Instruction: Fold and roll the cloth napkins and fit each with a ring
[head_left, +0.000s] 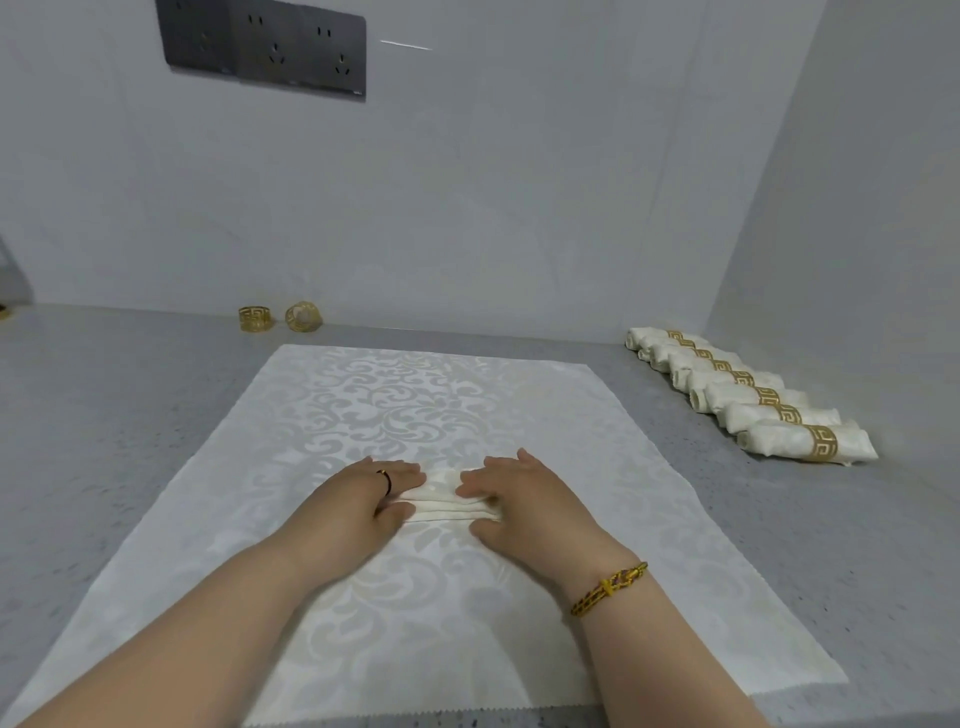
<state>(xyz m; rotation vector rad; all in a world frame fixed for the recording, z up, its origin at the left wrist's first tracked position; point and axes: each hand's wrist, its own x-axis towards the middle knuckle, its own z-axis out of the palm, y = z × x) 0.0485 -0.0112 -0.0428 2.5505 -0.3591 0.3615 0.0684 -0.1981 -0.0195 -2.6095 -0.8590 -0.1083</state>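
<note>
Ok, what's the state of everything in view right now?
Folded napkin: layered, no ring yet.
Left hand: flat, pressing its left end.
Right hand: flat, pressing its right end.
Patterned cloth: spread flat.
Loose rings: empty, at the back.
Finished rolls: ringed, in a row.

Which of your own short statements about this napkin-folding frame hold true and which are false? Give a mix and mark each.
1. The left hand and the right hand both rest on the small folded napkin on the patterned cloth. True.
2. Two loose gold rings sit by the back wall. True.
3. The finished rolls lie on the person's left. False: they line up on the right, near the side wall.
4. The napkin under the hands already wears a ring. False: no ring shows on it.
</note>
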